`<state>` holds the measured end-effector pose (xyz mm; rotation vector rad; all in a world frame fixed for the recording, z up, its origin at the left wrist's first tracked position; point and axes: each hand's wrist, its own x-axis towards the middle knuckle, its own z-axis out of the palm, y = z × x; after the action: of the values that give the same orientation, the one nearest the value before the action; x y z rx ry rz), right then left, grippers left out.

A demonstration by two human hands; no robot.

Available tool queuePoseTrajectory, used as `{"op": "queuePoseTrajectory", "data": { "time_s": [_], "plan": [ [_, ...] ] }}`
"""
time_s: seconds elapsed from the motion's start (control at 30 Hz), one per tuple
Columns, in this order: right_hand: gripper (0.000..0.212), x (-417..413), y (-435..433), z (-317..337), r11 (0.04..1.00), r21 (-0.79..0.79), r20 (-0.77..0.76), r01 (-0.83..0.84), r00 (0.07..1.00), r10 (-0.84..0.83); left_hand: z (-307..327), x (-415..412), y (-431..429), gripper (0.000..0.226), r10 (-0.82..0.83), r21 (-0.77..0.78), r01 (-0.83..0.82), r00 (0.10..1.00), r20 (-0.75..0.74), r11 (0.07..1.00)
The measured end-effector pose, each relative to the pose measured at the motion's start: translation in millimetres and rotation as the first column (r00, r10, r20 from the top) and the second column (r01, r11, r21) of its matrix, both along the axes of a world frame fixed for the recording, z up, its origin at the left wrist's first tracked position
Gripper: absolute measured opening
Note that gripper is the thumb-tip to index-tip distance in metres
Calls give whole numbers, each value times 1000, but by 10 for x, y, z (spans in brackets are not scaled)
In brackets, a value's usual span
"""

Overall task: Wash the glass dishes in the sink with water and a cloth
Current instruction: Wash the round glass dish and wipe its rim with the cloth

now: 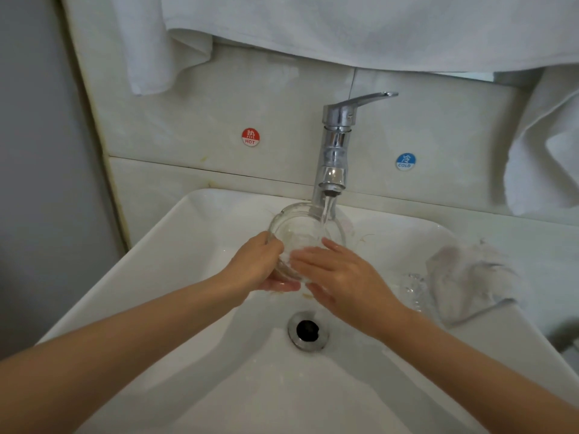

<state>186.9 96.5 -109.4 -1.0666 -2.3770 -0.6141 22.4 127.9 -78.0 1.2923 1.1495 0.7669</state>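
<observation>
Two hands are showing over one sink: the left hand and the right hand. Two glass pieces are lying within it: one glass bowl and one blurred glass dish. One cloth is resting on the rim. One faucet is running above one drain. Two round stickers are sitting on the wall, one red sticker and one blue sticker. At least two white towels are hanging, a top towel and a right towel.

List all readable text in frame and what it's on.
"热 HOT": red sticker on the wall, left of the tap.
"冷 COLD": blue sticker on the wall, right of the tap.
No text visible on the tap, dish or towel.
</observation>
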Motion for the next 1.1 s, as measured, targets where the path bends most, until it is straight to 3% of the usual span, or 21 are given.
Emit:
{"op": "queuePoseTrajectory", "data": {
  "time_s": [0.17,0.23,0.33,0.4,0.53,0.63,0.77,0.83,0.97,1.03,1.1],
  "plan": [
    [62,-152,-45,-63,996,-4,160,87,983,-86,-51,17,-13,33,-23,65,26,999,-44,998],
    [67,-180,-30,-91,996,-14,139,87,987,-84,-60,5,12,35,-20,76,24,998,-57,997],
    [38,-138,-6,-23,1000,-7,-16,9,1000,-10,-42,-27,22,34,28,25,-26,999,-46,999],
    [14,-67,-24,36,995,48,-59,82,995,-79,-32,-28,29,32,45,28,-44,997,-60,999],
    [27,-49,-82,17,957,114,-40,268,963,-265,-10,-13,28,28,60,33,-58,996,-59,998],
    [10,-131,-87,-38,990,69,-102,121,988,-114,-19,-23,22,28,51,45,-49,997,-53,998],
    [46,-280,-115,-132,994,-44,-164,96,981,-102,-33,-20,37,31,52,100,-42,994,-98,994],
    [44,-275,-119,-87,989,-43,-162,142,976,-147,-30,-35,68,29,73,106,-60,990,-122,993],
    [12,-140,-106,79,978,21,-96,209,974,-206,10,-55,90,22,71,33,-68,992,-109,997],
    [22,-61,-92,104,960,82,10,266,963,-268,15,-46,80,19,68,26,-66,992,-108,998],
    [45,-13,-80,111,932,94,87,350,930,-358,2,-29,67,17,62,27,-60,992,-113,998]
  ]
}}
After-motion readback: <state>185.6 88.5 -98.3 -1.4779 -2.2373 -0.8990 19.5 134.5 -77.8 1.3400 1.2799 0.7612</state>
